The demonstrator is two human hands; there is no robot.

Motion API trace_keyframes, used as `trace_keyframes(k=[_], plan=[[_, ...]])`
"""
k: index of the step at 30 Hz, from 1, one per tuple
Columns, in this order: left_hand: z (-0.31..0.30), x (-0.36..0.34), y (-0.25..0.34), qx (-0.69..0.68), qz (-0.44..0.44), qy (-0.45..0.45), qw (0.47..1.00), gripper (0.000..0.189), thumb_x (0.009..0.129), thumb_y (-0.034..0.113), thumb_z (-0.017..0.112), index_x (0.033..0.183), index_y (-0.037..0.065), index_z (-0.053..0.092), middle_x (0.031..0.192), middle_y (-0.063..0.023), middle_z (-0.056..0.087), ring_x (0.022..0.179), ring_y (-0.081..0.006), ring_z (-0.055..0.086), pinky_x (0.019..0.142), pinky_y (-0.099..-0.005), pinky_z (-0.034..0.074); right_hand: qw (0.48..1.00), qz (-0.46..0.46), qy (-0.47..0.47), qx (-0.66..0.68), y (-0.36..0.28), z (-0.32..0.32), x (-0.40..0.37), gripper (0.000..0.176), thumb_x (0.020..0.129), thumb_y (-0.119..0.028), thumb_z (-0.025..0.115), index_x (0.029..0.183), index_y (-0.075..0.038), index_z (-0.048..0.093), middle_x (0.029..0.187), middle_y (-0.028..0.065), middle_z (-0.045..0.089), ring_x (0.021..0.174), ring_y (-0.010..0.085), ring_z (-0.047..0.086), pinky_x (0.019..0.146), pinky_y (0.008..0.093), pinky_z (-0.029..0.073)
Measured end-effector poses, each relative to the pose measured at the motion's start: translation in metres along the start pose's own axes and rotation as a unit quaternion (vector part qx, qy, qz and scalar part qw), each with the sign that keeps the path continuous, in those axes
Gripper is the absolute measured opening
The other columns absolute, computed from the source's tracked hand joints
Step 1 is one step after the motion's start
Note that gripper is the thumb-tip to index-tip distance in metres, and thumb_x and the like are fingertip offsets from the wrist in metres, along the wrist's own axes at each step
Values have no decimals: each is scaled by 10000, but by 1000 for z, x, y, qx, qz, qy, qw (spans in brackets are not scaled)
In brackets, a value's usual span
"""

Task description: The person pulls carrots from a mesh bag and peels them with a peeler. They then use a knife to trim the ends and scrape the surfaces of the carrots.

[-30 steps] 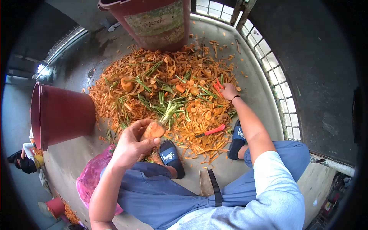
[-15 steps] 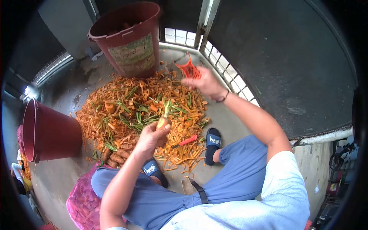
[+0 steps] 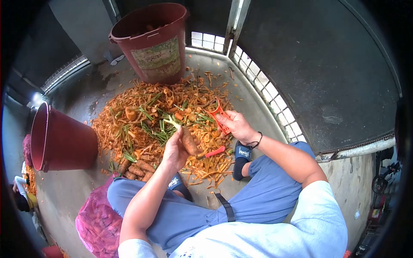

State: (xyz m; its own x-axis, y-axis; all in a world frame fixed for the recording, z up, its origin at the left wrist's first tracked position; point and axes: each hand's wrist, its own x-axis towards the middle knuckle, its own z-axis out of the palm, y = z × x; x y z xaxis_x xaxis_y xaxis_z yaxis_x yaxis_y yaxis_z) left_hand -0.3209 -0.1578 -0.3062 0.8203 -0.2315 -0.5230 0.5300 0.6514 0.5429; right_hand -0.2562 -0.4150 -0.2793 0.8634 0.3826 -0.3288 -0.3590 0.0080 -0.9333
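Note:
My left hand (image 3: pixel 175 150) is closed on a brownish carrot (image 3: pixel 188 142), whose cut green stem points up and left. To its right, my right hand (image 3: pixel 238 126) grips an orange-red peeler (image 3: pixel 220 117), held apart from the carrot. Below both, a red-handled knife (image 3: pixel 214 152) lies on the heap of orange peelings (image 3: pixel 142 101), which is mixed with green stem pieces. Several unpeeled carrots (image 3: pixel 137 170) are piled at the heap's near left edge.
A tall dark red bucket (image 3: pixel 150 47) stands behind the heap, and another red bucket (image 3: pixel 69 139) leans at the left. A pink mesh sack (image 3: pixel 100 219) rests beside my left leg. A barred wall base (image 3: pixel 269 90) runs along the right. At far left, another person (image 3: pixel 21 191) is partly visible.
My right hand has come down and nearer with the peeler. The carrot in my left hand has turned, showing its long body pointing down and right.

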Motion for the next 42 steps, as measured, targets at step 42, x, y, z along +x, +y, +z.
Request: trace_keyframes(k=[42], plan=[[14,-3,-4,761,178,37,623,454,698,169,784,1082,-33,648,1065,-239,667,1008,-409,675,907,-471,542,475,-473,-136,-729,-3,38,13,216,877,-224,590,988,-62,679,969,66,653,1012,219,601,904,375,443]])
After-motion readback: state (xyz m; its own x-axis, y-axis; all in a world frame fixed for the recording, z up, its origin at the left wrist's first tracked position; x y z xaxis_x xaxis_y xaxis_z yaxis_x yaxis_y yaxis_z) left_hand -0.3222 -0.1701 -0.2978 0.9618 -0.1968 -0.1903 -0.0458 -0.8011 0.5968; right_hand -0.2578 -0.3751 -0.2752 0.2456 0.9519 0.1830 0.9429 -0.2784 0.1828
